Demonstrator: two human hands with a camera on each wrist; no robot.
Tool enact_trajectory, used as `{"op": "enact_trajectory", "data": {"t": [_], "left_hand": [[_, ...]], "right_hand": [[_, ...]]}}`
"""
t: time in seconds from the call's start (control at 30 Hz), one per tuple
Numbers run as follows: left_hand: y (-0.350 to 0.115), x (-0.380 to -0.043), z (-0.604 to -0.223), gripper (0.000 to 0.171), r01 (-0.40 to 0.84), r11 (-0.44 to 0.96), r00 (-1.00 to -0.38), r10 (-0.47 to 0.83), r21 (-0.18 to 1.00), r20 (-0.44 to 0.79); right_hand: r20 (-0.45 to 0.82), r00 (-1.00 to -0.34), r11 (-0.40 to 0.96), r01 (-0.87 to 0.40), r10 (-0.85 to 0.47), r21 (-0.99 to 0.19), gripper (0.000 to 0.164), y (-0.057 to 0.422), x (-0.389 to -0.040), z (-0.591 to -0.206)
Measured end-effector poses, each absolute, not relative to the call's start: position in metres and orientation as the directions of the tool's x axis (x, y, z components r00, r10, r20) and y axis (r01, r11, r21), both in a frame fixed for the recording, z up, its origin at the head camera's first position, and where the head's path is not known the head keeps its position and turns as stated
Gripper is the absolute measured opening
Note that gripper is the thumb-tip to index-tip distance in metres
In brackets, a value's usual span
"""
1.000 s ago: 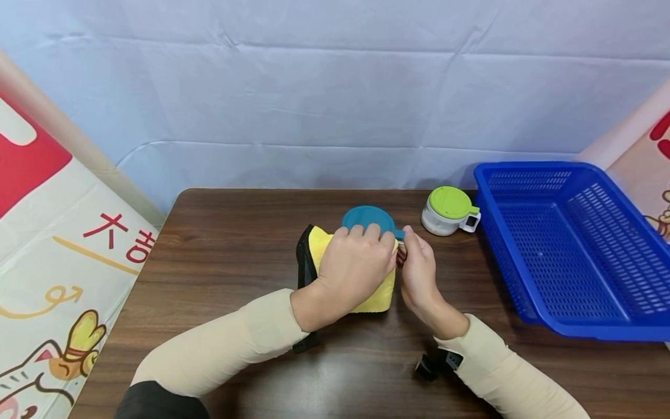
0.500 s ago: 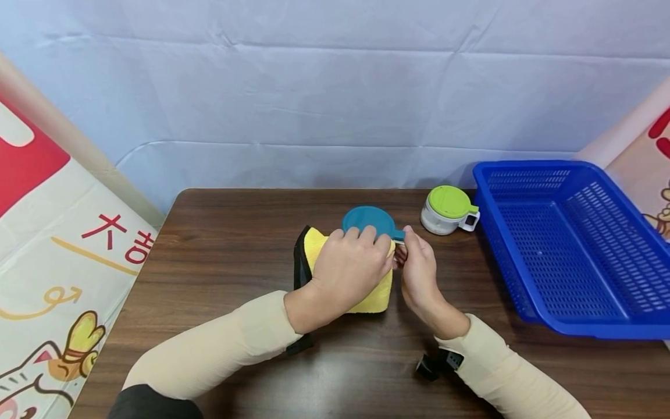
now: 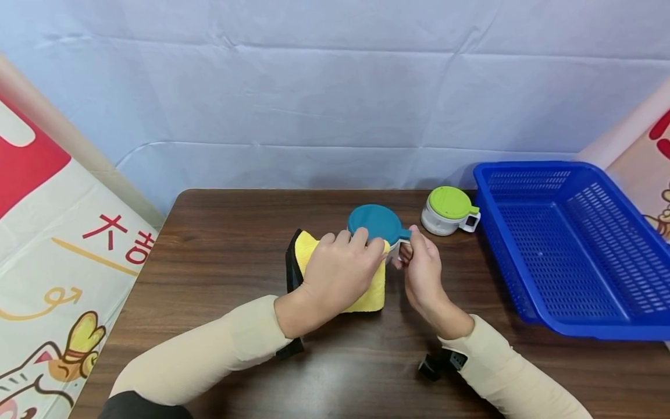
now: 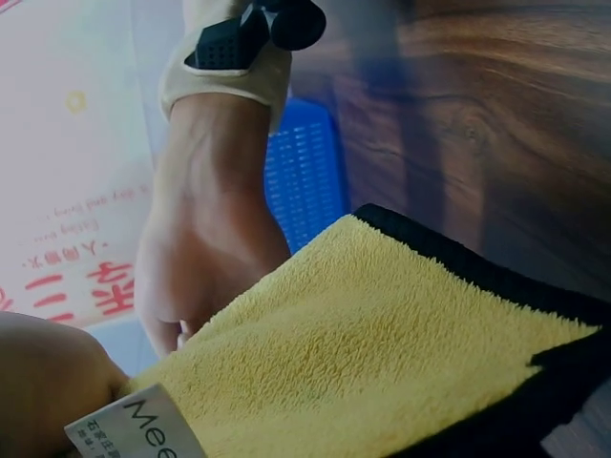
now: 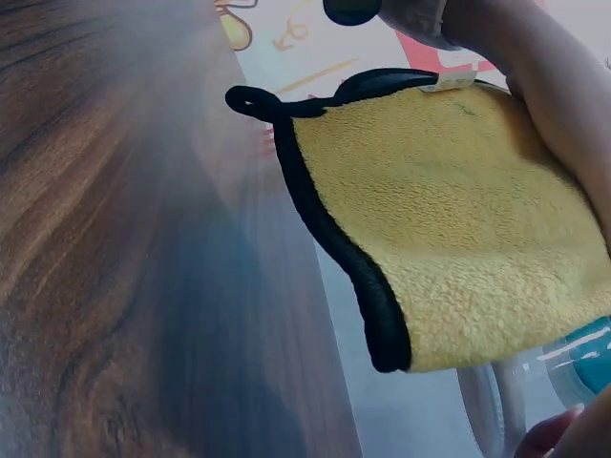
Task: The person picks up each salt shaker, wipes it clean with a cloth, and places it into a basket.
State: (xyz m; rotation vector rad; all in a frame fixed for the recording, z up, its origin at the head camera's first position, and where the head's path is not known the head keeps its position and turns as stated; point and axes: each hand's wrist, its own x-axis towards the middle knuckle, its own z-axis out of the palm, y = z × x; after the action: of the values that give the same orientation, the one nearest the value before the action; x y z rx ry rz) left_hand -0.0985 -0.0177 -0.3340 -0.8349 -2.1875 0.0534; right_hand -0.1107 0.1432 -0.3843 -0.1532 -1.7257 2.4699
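Note:
My left hand (image 3: 341,269) grips a folded yellow towel (image 3: 371,295) with black edging, bunched against the near side of a clear jar. The jar's teal lid (image 3: 374,222) faces up in the head view; much of its body is hidden behind the towel and fingers. On the jar's right, my right hand (image 3: 424,270) holds its handle, thumb up by the lid's tab. Seen from the left wrist, the towel (image 4: 353,324) hangs with a white label. Part of the clear jar (image 5: 546,377) shows below the towel in the right wrist view.
A small jar with a green lid (image 3: 450,202) and white handle stands at the back right. Beside it, a blue perforated basket (image 3: 528,299) takes up the table's right side. Dark wooden tabletop (image 3: 225,244) extends to the left. A pale cloth backdrop (image 3: 314,116) hangs behind.
My left hand and the towel have shifted left, exposing more of the jar's side and lid. The teal-lidded jar and my right hand have moved slightly right.

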Motion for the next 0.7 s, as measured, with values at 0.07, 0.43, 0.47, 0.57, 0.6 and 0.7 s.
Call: {"op": "enact_trajectory", "data": {"t": [0.07,0.43,0.47,0.57,0.6,0.7], "left_hand": [[-0.02,-0.099,-0.335,0.04,0.552,0.781,-0.485,0.586,-0.292,0.65],[-0.028,-0.103,-0.34,0.039,0.577,0.757,-0.44,0.603,-0.305,0.665],[-0.028,-0.103,-0.341,0.039,0.579,0.755,-0.435,0.605,-0.307,0.667],[-0.03,-0.104,-0.343,0.038,0.59,0.745,-0.417,0.611,-0.311,0.673],[-0.031,-0.104,-0.343,0.038,0.593,0.742,-0.411,0.612,-0.311,0.676],[-0.034,-0.106,-0.345,0.038,0.603,0.733,-0.389,0.614,-0.315,0.687]], "right_hand": [[-0.027,-0.987,-0.339,-0.028,0.156,-0.941,0.053,0.144,-0.111,-0.384],[-0.047,-0.989,-0.364,-0.007,0.139,-0.931,0.052,0.146,-0.11,-0.382],[-0.047,-0.989,-0.367,-0.008,0.139,-0.93,0.052,0.146,-0.11,-0.382],[-0.043,-0.989,-0.374,-0.013,0.141,-0.927,0.051,0.145,-0.11,-0.382],[-0.043,-0.989,-0.375,-0.013,0.14,-0.927,0.051,0.145,-0.109,-0.382],[-0.039,-0.989,-0.381,-0.017,0.139,-0.925,0.051,0.145,-0.109,-0.381]]}}
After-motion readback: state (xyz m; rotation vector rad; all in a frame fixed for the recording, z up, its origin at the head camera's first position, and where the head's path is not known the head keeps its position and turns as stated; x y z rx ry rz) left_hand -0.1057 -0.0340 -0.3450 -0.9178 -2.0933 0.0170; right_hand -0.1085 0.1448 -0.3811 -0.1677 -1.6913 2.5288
